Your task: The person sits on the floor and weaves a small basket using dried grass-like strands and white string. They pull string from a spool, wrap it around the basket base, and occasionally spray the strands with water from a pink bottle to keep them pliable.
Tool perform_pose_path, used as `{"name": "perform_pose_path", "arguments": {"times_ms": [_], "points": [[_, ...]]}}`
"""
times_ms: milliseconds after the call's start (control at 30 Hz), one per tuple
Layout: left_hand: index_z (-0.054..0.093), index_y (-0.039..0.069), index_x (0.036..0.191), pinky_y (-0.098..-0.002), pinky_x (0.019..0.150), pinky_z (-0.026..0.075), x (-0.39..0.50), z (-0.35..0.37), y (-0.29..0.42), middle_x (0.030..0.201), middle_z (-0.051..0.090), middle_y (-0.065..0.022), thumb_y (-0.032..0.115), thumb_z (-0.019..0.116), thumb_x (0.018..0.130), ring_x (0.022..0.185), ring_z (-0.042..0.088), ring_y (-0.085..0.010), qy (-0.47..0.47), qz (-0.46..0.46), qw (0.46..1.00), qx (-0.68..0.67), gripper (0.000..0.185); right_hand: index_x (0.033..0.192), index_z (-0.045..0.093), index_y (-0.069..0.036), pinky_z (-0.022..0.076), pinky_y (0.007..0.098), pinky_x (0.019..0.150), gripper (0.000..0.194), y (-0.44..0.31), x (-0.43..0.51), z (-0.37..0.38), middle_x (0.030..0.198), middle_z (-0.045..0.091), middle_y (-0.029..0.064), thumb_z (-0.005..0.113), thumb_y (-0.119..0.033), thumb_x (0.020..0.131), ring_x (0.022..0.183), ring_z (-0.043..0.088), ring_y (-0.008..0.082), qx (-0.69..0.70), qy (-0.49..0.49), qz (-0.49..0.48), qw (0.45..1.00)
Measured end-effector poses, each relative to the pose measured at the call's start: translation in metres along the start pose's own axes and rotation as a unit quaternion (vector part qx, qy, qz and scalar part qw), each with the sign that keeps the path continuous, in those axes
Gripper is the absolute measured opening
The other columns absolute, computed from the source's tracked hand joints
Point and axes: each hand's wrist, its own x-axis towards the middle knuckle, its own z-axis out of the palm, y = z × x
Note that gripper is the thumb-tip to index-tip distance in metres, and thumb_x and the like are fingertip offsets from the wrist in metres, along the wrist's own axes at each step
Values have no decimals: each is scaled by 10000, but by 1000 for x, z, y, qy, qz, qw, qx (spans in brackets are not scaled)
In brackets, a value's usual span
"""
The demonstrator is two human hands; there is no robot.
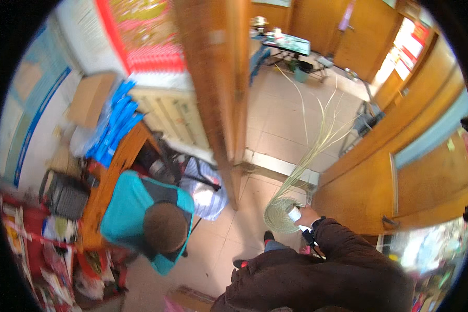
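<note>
My right hand (307, 217) grips a white cylindrical object (294, 213), with a round coiled mat of woven straw (281, 218) just beside and behind it. Long loose pale strands (312, 156) run from the straw piece up toward the doorway. Whether the fingers also pinch the woven rim cannot be told. A dark strap hangs below the wrist. My left hand is out of view; before me are the brown jacket sleeve, my shoes and the tiled floor.
A teal folding chair (124, 206) with a round brown cushion (165, 227) stands left, by a wooden table (119, 167) bearing blue packets (117, 124). Ahead are a wooden door frame (240, 97) and a raised threshold (273, 165). A wooden door (358, 191) stands right.
</note>
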Motion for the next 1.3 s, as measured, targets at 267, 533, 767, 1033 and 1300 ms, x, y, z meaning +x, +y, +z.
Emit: {"name": "perform_pose_path", "arguments": {"times_ms": [267, 533, 767, 1033, 1300], "points": [[668, 41, 911, -398, 718, 502, 135, -18, 176, 845, 672, -186, 280, 630, 835, 810, 642, -297, -76, 138, 984, 89, 253, 963, 692, -37, 495, 427, 869, 530, 41, 0, 13, 979, 638, 238, 786, -365, 557, 962, 610, 392, 59, 28, 87, 994], [681, 38, 937, -409, 806, 508, 171, 95, 382, 913, 685, -190, 322, 615, 829, 890, 660, -323, -240, 317, 876, 273, 310, 949, 687, -41, 493, 420, 856, 390, 84, 25, -35, 1050, 582, 197, 750, -245, 623, 979, 589, 357, 32, 39, 41, 998], [677, 7, 945, -400, 782, 504, 196, 193, 560, 927, 677, -212, 286, 593, 856, 869, 663, -326, -272, 377, 809, 359, 305, 922, 685, -25, 486, 434, 861, 362, 77, 23, -60, 1061, 544, 209, 722, -247, 638, 1014, 564, 364, 108, 135, 77, 982], [653, -13, 958, -290, 710, 502, 199, 202, 610, 851, 691, -100, 152, 623, 866, 748, 639, -159, -282, 347, 886, 123, 191, 1062, 661, -60, 455, 409, 939, 525, 84, 41, -60, 1176, 513, 199, 751, -304, 606, 1076, 550, 368, 171, 134, 105, 971], [633, -30, 983, -292, 736, 496, 189, 176, 624, 884, 685, -101, 210, 604, 929, 808, 622, -155, -251, 173, 948, 90, 248, 1068, 659, -55, 448, 411, 967, 555, 109, 152, -154, 1154, 540, 208, 766, -312, 588, 1079, 555, 377, 183, 65, 96, 976]]}}
